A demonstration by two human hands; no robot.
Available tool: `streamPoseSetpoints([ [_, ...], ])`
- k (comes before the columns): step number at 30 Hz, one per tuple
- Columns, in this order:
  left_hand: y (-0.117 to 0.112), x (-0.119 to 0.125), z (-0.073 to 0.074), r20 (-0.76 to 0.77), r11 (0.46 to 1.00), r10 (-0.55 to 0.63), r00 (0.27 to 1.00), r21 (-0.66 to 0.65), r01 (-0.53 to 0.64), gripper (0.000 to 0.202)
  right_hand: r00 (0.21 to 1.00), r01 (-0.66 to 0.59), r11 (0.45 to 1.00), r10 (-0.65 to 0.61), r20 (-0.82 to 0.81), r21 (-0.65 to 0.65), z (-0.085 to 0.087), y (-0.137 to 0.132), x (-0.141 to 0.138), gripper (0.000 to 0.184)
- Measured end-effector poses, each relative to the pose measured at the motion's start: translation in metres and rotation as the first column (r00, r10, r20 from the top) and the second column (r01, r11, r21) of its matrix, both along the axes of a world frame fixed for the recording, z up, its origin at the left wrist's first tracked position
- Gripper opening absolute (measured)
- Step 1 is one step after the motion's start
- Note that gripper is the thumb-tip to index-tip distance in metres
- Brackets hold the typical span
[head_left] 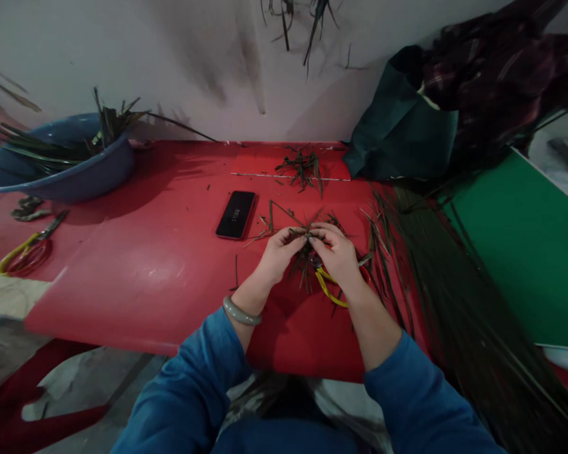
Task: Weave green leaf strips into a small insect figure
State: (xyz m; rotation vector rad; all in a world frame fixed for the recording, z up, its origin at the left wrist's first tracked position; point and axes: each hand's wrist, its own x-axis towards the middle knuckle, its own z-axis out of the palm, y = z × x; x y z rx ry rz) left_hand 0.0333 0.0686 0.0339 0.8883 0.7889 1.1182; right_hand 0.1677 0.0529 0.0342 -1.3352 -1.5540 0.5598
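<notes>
My left hand (pixel 280 253) and my right hand (pixel 337 252) meet over the red table (pixel 161 265), fingertips pinched together on a thin dark green leaf strip (pixel 303 234). A grey bangle (pixel 240 311) circles my left wrist. Beneath my right hand lie yellow-handled scissors (pixel 329 287) among loose leaf scraps (pixel 307 261). A black phone (pixel 236 214) lies flat just left of my hands.
A blue basin (pixel 71 167) with long leaves stands at the back left. A second pair of yellow and red scissors (pixel 26 252) lies near the left edge. A long bundle of leaves (pixel 454 302) runs down the right side beside a green board (pixel 525 252). Dark cloth and a green bag (pixel 407 126) are heaped at the back right.
</notes>
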Motion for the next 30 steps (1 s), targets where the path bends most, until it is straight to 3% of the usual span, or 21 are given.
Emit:
streamPoseSetpoints([
  [17, 0.0009, -0.002, 0.0063, -0.049, 0.999, -0.011, 0.999, -0.046, 0.009, 0.022, 0.99, -0.052, 0.995, 0.04, -0.132, -0.086, -0.0008, 0.0009, 0.0008, 0.016],
  [30, 0.0022, -0.0007, 0.0047, -0.093, 1.0, 0.013, 0.996, -0.003, -0.014, 0.018, 0.988, -0.079, 0.988, 0.059, -0.146, -0.129, -0.0029, 0.0024, 0.0011, 0.013],
])
